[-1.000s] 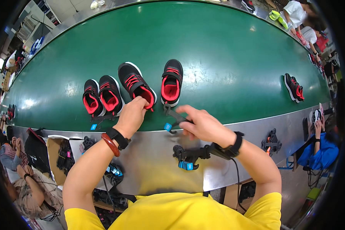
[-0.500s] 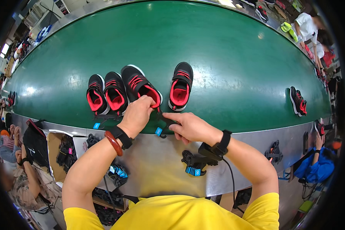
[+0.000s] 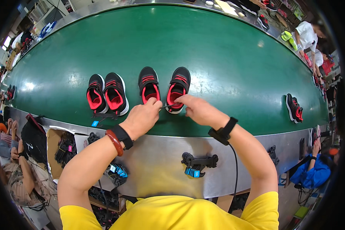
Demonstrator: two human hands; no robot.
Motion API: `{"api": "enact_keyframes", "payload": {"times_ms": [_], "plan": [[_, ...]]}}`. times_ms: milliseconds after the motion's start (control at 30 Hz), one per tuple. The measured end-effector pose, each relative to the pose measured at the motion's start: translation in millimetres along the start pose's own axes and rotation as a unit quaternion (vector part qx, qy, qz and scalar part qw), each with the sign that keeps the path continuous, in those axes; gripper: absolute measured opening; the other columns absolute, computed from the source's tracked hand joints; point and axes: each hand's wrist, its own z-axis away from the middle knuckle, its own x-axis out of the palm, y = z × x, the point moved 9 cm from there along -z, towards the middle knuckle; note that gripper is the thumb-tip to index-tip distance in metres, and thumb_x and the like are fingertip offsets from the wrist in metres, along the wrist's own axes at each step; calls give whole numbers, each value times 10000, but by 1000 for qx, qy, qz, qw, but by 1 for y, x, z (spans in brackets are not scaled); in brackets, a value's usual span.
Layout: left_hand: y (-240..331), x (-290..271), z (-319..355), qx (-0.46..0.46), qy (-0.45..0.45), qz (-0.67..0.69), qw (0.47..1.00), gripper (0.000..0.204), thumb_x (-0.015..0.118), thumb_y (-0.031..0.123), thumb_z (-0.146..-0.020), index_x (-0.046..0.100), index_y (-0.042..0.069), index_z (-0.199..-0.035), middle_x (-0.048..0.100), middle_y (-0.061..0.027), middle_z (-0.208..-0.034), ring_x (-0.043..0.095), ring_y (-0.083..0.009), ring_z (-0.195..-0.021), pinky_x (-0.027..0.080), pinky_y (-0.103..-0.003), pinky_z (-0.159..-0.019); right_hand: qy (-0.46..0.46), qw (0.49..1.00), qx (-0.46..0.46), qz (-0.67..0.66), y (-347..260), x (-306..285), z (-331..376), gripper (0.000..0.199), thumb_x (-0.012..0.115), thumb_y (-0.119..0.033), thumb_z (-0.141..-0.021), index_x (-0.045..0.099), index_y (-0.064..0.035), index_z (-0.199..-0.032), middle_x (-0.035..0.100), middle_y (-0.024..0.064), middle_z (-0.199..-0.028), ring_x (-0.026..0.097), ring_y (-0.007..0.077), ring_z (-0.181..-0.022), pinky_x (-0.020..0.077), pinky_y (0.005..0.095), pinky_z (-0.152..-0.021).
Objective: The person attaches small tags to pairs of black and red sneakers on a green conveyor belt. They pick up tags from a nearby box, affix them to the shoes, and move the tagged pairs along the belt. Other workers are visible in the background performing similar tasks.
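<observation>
Between both hands (image 3: 172, 113): shoe pair (image 3: 164, 89)

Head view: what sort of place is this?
Likely a shoe factory line: a long green conveyor belt carries pairs of black-and-red shoes, with other seated workers alongside its metal edge.

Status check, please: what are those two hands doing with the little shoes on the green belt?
Left hand and right hand pinching a thin strand at the middle shoe pair. Second pair alongside, untouched. Green belt otherwise unobstructed nearby.
</observation>
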Motion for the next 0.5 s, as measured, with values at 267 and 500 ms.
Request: {"api": "enact_keyframes", "payload": {"times_ms": [267, 500], "plan": [[-7, -11, 12, 23, 49, 45, 998, 149, 590, 151, -923, 577, 99, -1062, 592, -137, -869, 633, -363, -760, 526, -462, -659, -5, 984, -71, 162, -11, 4, -8, 366, 765, -209, -779, 596, -36, -1054, 617, 120, -1046, 597, 331, -977, 501, 419, -829], [-9, -19, 12, 19, 111, 147, 983, 183, 572, 128, -936, 637, 86, -1102, 628, -139, -953, 647, -342, -794, 533, -427, -700, 61, 956, -153, 243, -29, -10, 1, 291, 758, -291, -781, 602, -69, -885, 563, 68, -893, 553, 269, -809, 463, 385, -727]]}}
